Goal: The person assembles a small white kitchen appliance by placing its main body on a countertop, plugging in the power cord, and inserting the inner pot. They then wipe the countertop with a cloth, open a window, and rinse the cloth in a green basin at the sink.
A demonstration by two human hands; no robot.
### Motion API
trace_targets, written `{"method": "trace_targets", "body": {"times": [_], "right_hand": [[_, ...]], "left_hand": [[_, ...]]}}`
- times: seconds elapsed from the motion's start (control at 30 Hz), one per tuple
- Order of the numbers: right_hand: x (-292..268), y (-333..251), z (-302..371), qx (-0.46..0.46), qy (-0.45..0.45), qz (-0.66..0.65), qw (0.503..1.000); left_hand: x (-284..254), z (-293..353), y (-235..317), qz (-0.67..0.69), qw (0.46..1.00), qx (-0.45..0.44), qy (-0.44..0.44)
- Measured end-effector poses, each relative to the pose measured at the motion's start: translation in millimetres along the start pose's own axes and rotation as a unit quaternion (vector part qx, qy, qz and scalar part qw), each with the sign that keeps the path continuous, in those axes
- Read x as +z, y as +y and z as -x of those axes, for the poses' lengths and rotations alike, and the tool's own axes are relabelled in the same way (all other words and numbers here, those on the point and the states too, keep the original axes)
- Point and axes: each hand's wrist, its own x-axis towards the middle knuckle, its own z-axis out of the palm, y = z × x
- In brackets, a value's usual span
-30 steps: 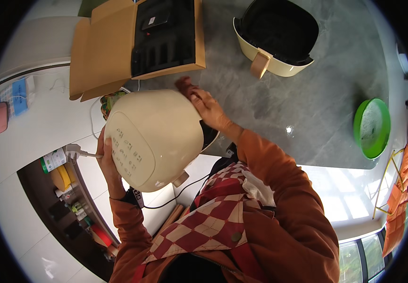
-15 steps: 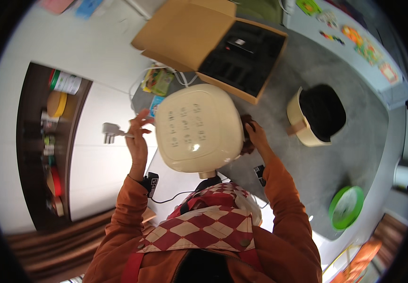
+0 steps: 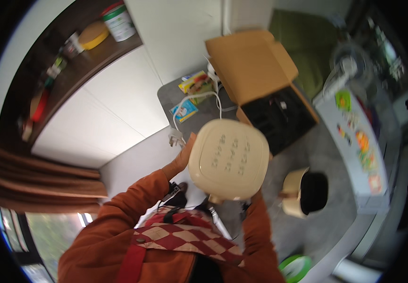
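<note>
Left hand (image 3: 181, 158) grips the smooth, rounded cream appliance (image 3: 230, 160); right hand hidden behind it, grip impossible to tell.

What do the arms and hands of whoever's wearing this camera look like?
Long, plain, orange-brown sleeves cover the arms, creased in places. The left hand is bare, with no glove. A small dark device with a pale marking sits by the left wrist. The right hand is hidden.
</note>
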Motion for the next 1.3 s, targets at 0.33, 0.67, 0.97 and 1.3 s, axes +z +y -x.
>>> {"method": "trace_targets", "body": {"times": [0.33,0.67,0.97,1.3], "right_hand": [[5.2,18.5,35.9,0.120,0.016,-0.040,0.992],[-4.9,48.0,75.6,0.181,0.053,-0.053,0.981],[4.8,52.7,89.1,0.189,0.059,-0.054,0.979],[46.4,43.5,69.4,0.174,0.007,-0.040,0.984]], "left_hand": [[24.4,17.8,-7.7,-0.192,0.952,0.238,-0.020],[62.5,76.6,4.8,-0.267,0.890,0.365,0.056],[66.7,87.0,8.4,-0.309,0.878,0.364,0.027],[44.9,116.8,28.0,-0.378,0.853,0.358,0.038]]}}
